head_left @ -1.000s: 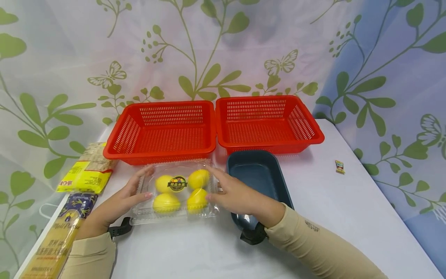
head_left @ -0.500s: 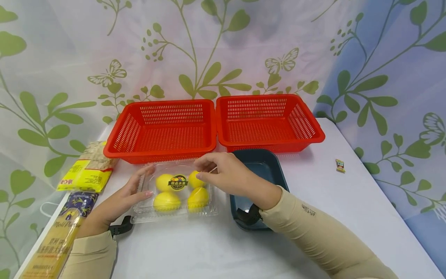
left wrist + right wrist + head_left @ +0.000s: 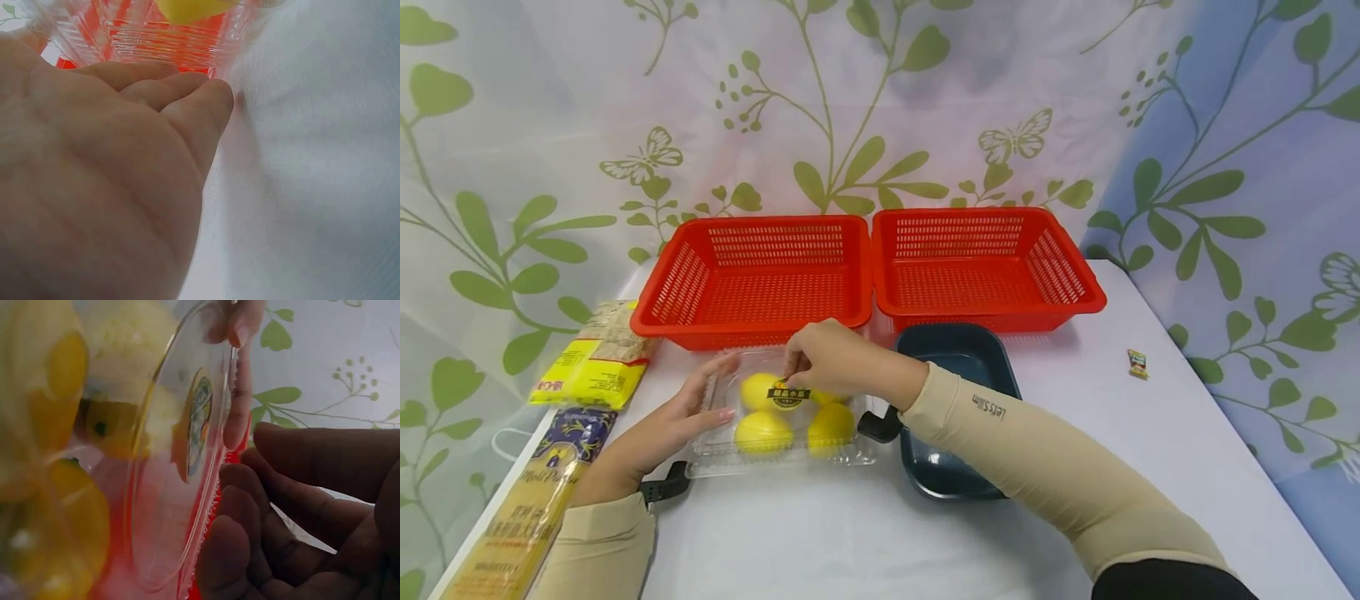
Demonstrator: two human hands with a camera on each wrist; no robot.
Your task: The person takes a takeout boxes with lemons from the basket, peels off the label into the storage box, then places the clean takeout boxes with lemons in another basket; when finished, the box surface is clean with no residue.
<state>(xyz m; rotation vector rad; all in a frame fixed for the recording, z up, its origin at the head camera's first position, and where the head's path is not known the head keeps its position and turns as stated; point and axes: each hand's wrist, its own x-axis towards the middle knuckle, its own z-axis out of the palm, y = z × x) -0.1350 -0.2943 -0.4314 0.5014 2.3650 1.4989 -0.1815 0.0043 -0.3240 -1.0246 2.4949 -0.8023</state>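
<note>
A clear plastic fruit box (image 3: 782,462) with a round label (image 3: 788,395) on its lid and several lemons (image 3: 763,432) inside lies before the left red basket. My left hand (image 3: 673,425) holds the box's left side, thumb on the lid and fingers along the edge; in the left wrist view its fingertips (image 3: 215,94) meet the box wall. My right hand (image 3: 842,360) hovers over the lid by the label, partly covering a lemon. In the right wrist view its fingers (image 3: 234,540) bend loosely close to the lid's edge, with nothing seen between them.
Two red baskets (image 3: 767,337) (image 3: 992,321) stand side by side at the back. A dark blue tray (image 3: 940,483) lies right of the box, under my right forearm. At left are a yellow food bag (image 3: 580,367) and a pasta pack (image 3: 523,525). A small packet (image 3: 1138,363) sits far right.
My right hand has let go of the box's right side and moved left across the lid to the label. My left hand stays on the left side; the box has hardly moved.
</note>
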